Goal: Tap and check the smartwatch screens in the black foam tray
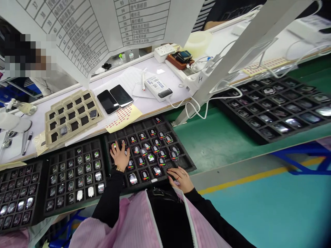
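A black compartment tray holds several smartwatches with lit screens, such as this smartwatch. My left hand lies over its left side with the fingers spread, touching watches there; what sits beneath the palm is hidden. At the tray's front right rim is my right hand. Its fingers bend over the rim and the thumb is on the near side; a small pinkish patch shows between them. Some watches lie tilted or close together, and some compartments at the back and right hold none.
To the left are a second watch tray and a third tray. Another tray lies far right, past a white post. The shelf behind carries a beige tray, two phones and a white power bank with a cable.
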### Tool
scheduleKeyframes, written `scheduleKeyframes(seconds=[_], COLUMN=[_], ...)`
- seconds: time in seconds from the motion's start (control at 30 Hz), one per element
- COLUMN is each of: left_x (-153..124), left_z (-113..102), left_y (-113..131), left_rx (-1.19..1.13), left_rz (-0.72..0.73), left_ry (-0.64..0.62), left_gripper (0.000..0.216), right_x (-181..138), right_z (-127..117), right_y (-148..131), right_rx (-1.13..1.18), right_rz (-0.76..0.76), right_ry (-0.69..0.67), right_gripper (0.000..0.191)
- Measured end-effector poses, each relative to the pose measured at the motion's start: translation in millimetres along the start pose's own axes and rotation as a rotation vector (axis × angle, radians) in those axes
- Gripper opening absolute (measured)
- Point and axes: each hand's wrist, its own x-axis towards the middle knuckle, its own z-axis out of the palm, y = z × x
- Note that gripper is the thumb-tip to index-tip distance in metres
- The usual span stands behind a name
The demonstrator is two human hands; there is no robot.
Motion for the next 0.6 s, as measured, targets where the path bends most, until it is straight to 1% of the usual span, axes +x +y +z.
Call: scheduleKeyframes(seconds=[0.13,0.33,0.6], left_x=[-10.1,-28.4,-26.9], left_z=[-1.9,-2.9,-6.0], left_y=[-3.9,-7.3,-3.6], left_rx=[-0.002,-0.024,-0.082], left_rz=[0.003,-0.034,-0.037], left_ry=[0.006,0.040,0.048], left_gripper=[0.043,0.047,0.040], right_x=[-0.3,0.5,0.0], right_z=[0.2,-0.2,0.2], right_y=[0.7,1.1,2.4], right_rx=[-0.006,0.002,0.006], right_rz=[-0.005,-0.005,0.004], right_ry=[0.003,-0.001,-0.013], right_gripper=[0.021,0.019,0.019])
